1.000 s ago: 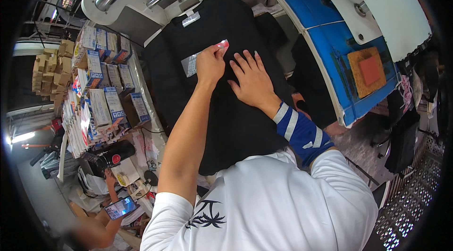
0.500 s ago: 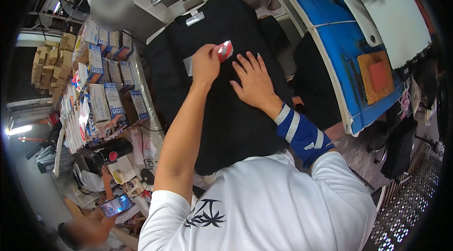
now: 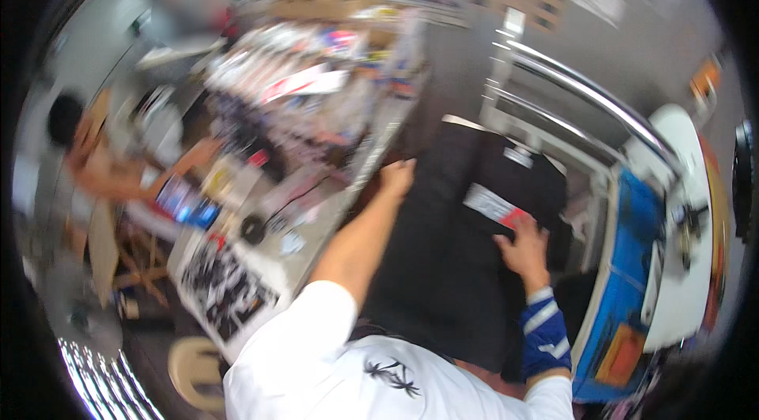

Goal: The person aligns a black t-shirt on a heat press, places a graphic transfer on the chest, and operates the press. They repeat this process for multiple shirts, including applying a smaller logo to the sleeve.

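A black T-shirt (image 3: 443,262) lies spread on the press bed, with a pale neck label (image 3: 518,156) near its collar. On its chest rests a silvery-white strip (image 3: 488,201) with a red end (image 3: 514,217). My right hand (image 3: 526,250) lies over the shirt, fingers apart, fingertips at that red end. My left hand (image 3: 398,177) is at the shirt's left edge, beside the cluttered table. Its fingers look curled closed, but blur hides whatever they may hold.
Packed boxes and packets (image 3: 292,80) crowd the table on the left. Another person holds a phone (image 3: 187,203) beyond it. Metal rails (image 3: 585,88) rise behind the shirt. At right stands a blue board (image 3: 632,222) with an orange-brown pad (image 3: 621,354).
My view has swung left. My left hand has left the red-and-white piece and moved to the shirt's left edge. My right hand is now at the strip's red end.
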Tool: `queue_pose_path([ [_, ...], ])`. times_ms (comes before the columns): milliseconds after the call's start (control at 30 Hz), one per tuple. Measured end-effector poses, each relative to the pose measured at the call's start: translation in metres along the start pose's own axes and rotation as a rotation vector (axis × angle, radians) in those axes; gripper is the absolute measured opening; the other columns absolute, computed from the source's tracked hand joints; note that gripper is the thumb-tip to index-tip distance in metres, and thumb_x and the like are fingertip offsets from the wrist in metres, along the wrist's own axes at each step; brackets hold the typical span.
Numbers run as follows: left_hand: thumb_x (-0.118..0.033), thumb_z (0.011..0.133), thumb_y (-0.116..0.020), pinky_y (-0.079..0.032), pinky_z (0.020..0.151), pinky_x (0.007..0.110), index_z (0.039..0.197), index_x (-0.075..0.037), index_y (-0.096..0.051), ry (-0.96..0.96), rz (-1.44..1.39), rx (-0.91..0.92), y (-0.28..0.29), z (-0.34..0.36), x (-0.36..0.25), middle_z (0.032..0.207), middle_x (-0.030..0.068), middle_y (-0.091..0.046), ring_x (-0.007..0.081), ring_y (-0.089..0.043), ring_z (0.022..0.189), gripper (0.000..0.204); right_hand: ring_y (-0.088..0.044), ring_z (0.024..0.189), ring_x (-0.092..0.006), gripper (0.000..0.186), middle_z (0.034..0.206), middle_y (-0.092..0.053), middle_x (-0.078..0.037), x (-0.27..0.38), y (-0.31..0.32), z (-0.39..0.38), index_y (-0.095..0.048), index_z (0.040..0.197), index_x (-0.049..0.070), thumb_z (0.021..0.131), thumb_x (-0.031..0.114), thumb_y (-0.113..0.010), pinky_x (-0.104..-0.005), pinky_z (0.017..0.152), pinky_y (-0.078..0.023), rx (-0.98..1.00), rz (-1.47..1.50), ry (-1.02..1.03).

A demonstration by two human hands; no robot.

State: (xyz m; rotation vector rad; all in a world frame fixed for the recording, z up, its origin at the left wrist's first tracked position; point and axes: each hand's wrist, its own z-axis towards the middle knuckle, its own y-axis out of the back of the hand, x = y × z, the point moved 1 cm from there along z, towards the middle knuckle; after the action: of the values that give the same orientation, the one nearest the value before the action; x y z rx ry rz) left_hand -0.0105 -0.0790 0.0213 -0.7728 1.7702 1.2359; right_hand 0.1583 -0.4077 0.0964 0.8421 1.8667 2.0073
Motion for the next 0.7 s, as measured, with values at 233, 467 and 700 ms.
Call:
queue_pose_path([
  [233, -0.016, 0.087, -0.071, -0.050, 0.095, 0.053, 0.092, -0.008, -0.074, -1.639, -0.103, 0.579, 0.070, -0.204, -0.138, 0.109, 0.0127, -0.071, 0.0354, -0.066, 0.107, 0.010, -0.068, 0.106, -0.0273, 0.047, 0.116, -0.072, -0.014, 0.062, 0.135, 0.023, -0.069, 0.126, 0.003, 0.091, 0.036, -0.070, -0.0417, 0.096, -0.053, 0.313, 1.707, -0.239],
  [467, -0.007, 0.067, -0.085, -0.034, 0.113, 0.063, 0.118, -0.004, -0.065, -1.349, -0.552, 0.476, 0.152, -0.278, -0.179, 0.139, 0.0160, -0.055, 0.0414, -0.049, 0.132, 0.054, -0.068, 0.087, -0.0222, 0.039, 0.103, -0.066, -0.010, 0.172, 0.292, -0.153, -0.060, 0.119, 0.000, 0.086, 0.019, -0.066, -0.0318, 0.081, -0.057, -0.070, 1.074, 0.222],
  [700, 0.003, 0.058, -0.086, -0.038, 0.117, 0.051, 0.095, -0.001, -0.072, -1.227, -0.689, 0.989, 0.169, -0.319, -0.135, 0.125, 0.0164, -0.070, 0.0388, -0.052, 0.138, 0.040, -0.066, 0.097, -0.0246, 0.042, 0.114, -0.064, -0.012, 0.075, 0.359, -0.299, -0.058, 0.126, -0.001, 0.091, 0.022, -0.065, -0.0350, 0.089, -0.054, -0.540, 0.725, 0.287],
])
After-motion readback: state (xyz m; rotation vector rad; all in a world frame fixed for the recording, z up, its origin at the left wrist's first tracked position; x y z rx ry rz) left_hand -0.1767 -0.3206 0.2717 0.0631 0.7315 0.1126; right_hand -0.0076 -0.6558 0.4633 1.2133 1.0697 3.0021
